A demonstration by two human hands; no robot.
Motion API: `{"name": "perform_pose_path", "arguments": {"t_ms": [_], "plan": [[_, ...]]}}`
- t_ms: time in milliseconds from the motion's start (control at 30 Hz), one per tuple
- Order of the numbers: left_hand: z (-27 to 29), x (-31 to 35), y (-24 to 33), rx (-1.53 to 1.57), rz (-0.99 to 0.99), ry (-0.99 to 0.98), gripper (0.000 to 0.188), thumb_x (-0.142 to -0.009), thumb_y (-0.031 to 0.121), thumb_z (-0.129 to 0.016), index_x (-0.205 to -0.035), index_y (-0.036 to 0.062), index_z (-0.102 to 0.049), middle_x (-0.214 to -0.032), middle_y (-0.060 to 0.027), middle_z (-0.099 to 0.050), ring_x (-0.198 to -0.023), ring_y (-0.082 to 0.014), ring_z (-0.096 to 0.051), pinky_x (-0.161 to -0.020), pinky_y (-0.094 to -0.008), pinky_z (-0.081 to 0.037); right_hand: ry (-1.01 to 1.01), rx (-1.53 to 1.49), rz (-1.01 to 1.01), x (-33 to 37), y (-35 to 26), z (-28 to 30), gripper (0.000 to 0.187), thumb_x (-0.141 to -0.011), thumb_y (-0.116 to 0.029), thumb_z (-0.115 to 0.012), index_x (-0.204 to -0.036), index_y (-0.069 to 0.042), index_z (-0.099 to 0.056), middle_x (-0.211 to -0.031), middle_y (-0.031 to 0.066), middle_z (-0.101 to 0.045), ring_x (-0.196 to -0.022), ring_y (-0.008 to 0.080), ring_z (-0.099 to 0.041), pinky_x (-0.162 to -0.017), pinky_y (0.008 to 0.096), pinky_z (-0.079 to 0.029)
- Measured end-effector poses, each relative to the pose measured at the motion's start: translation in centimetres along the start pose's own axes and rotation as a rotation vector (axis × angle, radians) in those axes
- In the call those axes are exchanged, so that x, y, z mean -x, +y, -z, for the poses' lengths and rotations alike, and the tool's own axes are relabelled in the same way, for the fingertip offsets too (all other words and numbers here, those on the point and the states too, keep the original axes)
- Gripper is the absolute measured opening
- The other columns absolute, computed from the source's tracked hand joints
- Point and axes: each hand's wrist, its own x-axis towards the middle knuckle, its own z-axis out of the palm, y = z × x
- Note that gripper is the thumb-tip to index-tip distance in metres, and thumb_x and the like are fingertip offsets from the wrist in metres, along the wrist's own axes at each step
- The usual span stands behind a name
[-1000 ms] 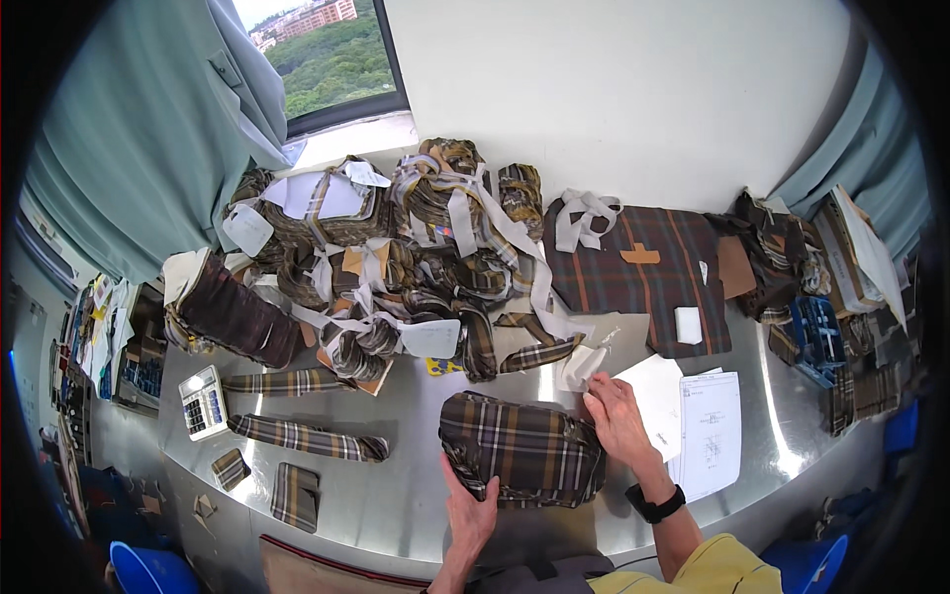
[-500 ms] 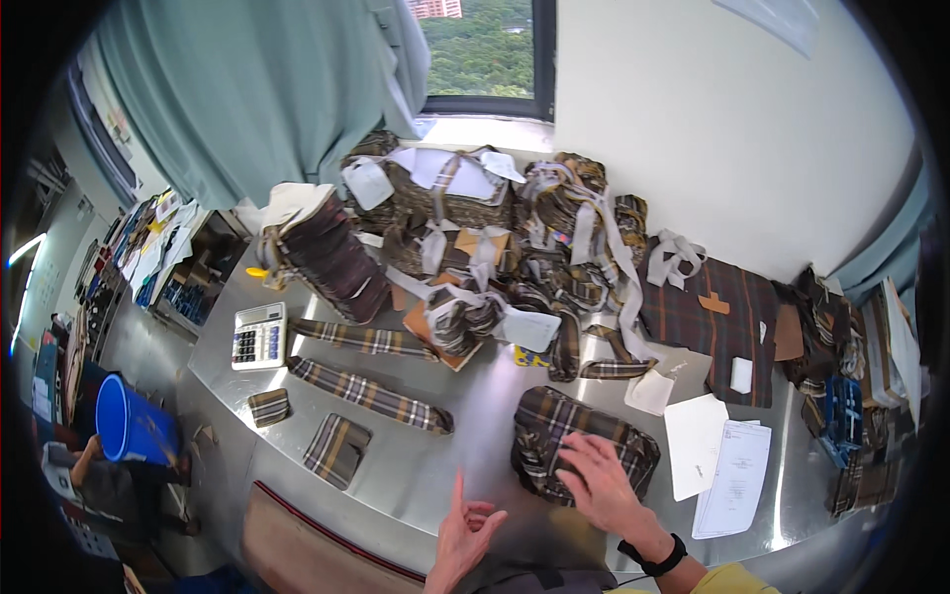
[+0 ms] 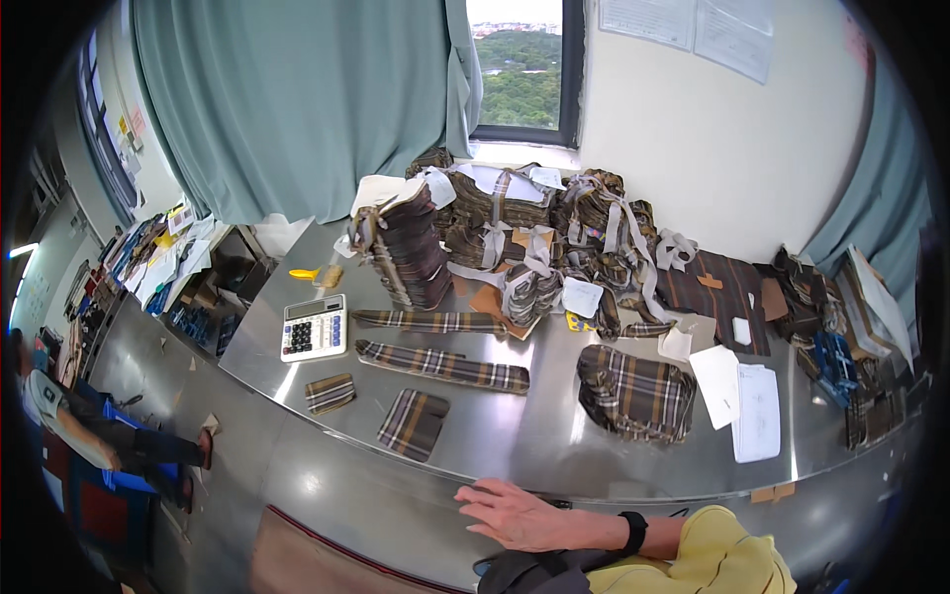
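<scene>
Drawn back from the plaid fabric bundle point(image 3: 638, 391), the right hand point(image 3: 510, 515) is now held near the bench's point(image 3: 524, 450) front edge, fingers apart, nothing seen gripped; the left hand is outside the head view, its state untold. On the bench, white paper sheets point(image 3: 757, 411) beside the bundle could be creased if it were slid right. Space behind is blocked by tied plaid stacks point(image 3: 524, 216).

R hand point(image 3: 510, 513) bare, w/ wide blk wristband point(image 3: 634, 533). Yel. sleeve point(image 3: 712, 556), creased, leaves forearm point(image 3: 666, 536) bare. Dk grey cloth point(image 3: 534, 575) beside sleeve, garment type unclear.
</scene>
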Motion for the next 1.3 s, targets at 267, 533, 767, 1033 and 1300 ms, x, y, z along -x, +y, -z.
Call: {"name": "perform_pose_path", "arguments": {"t_ms": [267,533,767,1033,1300], "plan": [[-1.0,4.4,14.0,0.251,-0.102,-1.062,0.052,-0.095,0.035,-0.067,-0.134,0.0015,-0.058,-0.112,-0.013,-0.071,-0.105,-0.0212,-0.064,-0.096,-0.0337,-0.048,-0.126,0.05,0.334,-9.3,-5.1,-9.7,0.022,-0.087,-0.017,-0.065,-0.095,0.002,-0.058,-0.121,0.0137,-0.05,-0.114,0.0314,-0.047,-0.092,0.0403,-0.046],[0.1,0.7,18.2,0.343,-0.452,-1.427,0.048,-0.104,0.04,-0.051,-0.125,-0.002,-0.061,-0.101,-0.0136,-0.07,-0.091,-0.0205,-0.064,-0.08,-0.0345,-0.049,-0.394,0.209,1.017,-21.6,-14.3,-14.5,0.025,-0.087,-0.022,-0.064,-0.104,-0.004,-0.067,-0.124,0.0109,-0.058,-0.12,0.0287,-0.052,-0.1,0.0395,-0.045],[-1.4,-5.8,14.9,0.502,-0.631,-1.19,0.049,-0.101,0.041,-0.059,-0.114,-0.0065,-0.065,-0.1,-0.0133,-0.07,-0.09,-0.0163,-0.061,-0.079,-0.0341,-0.049,-0.739,-0.043,0.97,-29.2,-17.4,-18.6,0.031,-0.081,-0.008,-0.073,-0.109,0.002,-0.065,-0.122,0.0162,-0.062,-0.115,0.0374,-0.053,-0.1,0.0441,-0.046],[5.9,-11.6,12.8,0.543,-0.576,-0.677,0.044,-0.094,0.038,-0.069,-0.11,-0.0032,-0.065,-0.094,-0.0066,-0.067,-0.089,-0.0114,-0.056,-0.076,-0.031,-0.048,-0.622,-0.204,1.398,-38.2,-25.2,-27.3,0.019,-0.091,-0.016,-0.067,-0.106,-0.005,-0.07,-0.103,0.017,-0.069,-0.093,0.0371,-0.063,-0.086,0.045,-0.051],[15.0,-10.3,11.3,0.79,-0.406,-0.367,0.039,-0.095,0.034,-0.069,-0.117,0.0015,-0.064,-0.095,-0.0037,-0.07,-0.088,-0.0107,-0.061,-0.077,-0.0301,-0.051,-1.041,-0.27,1.585,-36.5,-40.3,-35.5,0.027,-0.086,-0.01,-0.07,-0.11,0.002,-0.063,-0.126,0.0139,-0.061,-0.115,0.0377,-0.053,-0.098,0.043,-0.047]]}}
